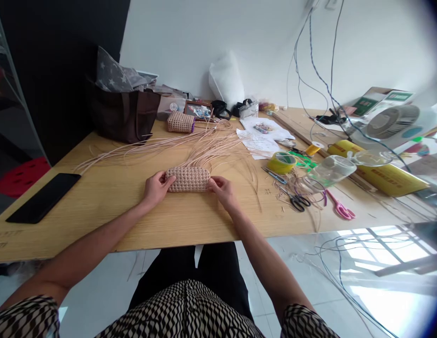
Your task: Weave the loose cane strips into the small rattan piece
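Note:
A small woven pinkish-beige piece [189, 179] lies on the wooden table, with many long loose strands [211, 145] fanning out from its far side. My left hand [157, 188] pinches its left end between thumb and fingers. At the right end, my right hand [222, 191] grips the corner in the same way. Behind it, a second woven piece [181, 122] with a purple edge sits near the back of the table.
A dark phone-like slab [43, 197] lies at the left, before a brown bag [125, 112]. To the right are yellow tape [281, 163], black scissors [299, 202], pink scissors [343, 211], a clear jar [331, 171] and a white fan [394, 124]. Papers [257, 143] lie farther back.

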Action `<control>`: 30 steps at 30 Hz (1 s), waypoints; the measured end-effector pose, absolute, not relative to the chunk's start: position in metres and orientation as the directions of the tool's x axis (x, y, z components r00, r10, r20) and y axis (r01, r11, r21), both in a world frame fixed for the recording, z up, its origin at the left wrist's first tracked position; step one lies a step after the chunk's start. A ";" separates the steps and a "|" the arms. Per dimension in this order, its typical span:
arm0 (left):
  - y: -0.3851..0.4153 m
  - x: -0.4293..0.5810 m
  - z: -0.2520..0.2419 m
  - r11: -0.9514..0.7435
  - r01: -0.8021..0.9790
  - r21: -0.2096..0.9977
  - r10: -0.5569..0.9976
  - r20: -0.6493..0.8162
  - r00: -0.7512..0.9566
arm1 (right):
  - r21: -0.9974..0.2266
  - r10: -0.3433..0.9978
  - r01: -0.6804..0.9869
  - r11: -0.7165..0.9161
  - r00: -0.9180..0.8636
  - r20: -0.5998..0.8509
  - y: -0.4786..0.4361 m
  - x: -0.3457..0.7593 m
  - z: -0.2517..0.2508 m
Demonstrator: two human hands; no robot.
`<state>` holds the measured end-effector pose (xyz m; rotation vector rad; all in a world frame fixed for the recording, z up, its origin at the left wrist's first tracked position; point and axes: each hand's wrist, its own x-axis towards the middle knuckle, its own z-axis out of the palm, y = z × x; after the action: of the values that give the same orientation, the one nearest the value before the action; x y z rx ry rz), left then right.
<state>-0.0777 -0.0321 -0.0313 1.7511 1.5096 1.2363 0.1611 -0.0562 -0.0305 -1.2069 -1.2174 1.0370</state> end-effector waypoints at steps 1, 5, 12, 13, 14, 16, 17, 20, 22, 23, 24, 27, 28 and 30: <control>-0.035 -0.076 -0.029 -0.258 0.521 0.814 0.947 0.320 -0.031 | -0.984 0.985 0.125 0.128 0.100 0.141 -0.056 0.161 -0.030; -0.044 -0.071 -0.021 -0.281 0.659 0.698 0.932 0.362 0.014 | -0.941 0.965 0.285 0.181 0.133 0.226 -0.059 0.156 -0.027; -0.043 -0.072 -0.027 -0.290 0.547 0.785 0.946 0.322 0.040 | -0.952 0.961 0.250 0.177 0.164 0.221 -0.062 0.156 -0.027; -0.041 -0.073 -0.029 -0.293 0.474 0.830 0.950 0.307 0.048 | -0.952 0.965 0.253 0.173 0.151 0.215 -0.062 0.158 -0.028; -0.039 -0.074 -0.030 -0.292 0.394 0.871 0.954 0.294 0.057 | -0.952 0.967 0.253 0.171 0.142 0.211 -0.061 0.160 -0.029; -0.036 -0.076 -0.033 -0.277 0.251 0.927 0.961 0.266 0.077 | -0.954 0.965 0.244 0.174 0.151 0.214 -0.060 0.163 -0.030; -0.035 -0.077 -0.034 -0.265 0.199 0.943 0.964 0.252 0.090 | -0.954 0.960 0.240 0.182 0.169 0.225 -0.060 0.164 -0.031; -0.036 -0.077 -0.035 -0.236 0.128 0.963 0.966 0.218 0.138 | -0.946 0.947 0.238 0.222 0.180 0.267 -0.060 0.164 -0.031; -0.037 -0.076 -0.034 -0.224 0.119 0.967 0.966 0.204 0.160 | -0.934 0.949 0.253 0.253 0.125 0.291 -0.061 0.163 -0.030; -0.038 -0.075 -0.033 -0.219 0.125 0.968 0.967 0.198 0.161 | -0.927 0.950 0.264 0.267 0.090 0.299 -0.061 0.162 -0.030; -0.039 -0.074 -0.032 -0.217 0.133 0.967 0.968 0.195 0.158 | -0.922 0.951 0.273 0.276 0.064 0.303 -0.062 0.161 -0.030; -0.042 -0.073 -0.027 -0.240 0.155 0.958 0.966 0.220 0.134 | -0.925 0.957 0.275 0.262 0.050 0.286 -0.063 0.161 -0.029; -0.043 -0.073 -0.025 -0.253 0.152 0.955 0.964 0.235 0.127 | -0.931 0.960 0.265 0.250 0.060 0.275 -0.063 0.162 -0.029; -0.046 -0.074 -0.019 -0.263 0.111 0.958 0.960 0.249 0.125 | -0.942 0.963 0.235 0.241 0.063 0.262 -0.061 0.164 -0.030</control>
<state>-0.0738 -0.0462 -0.0192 1.5456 1.0842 1.2495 0.1642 -0.0614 -0.0303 -1.2166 -1.4109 0.8339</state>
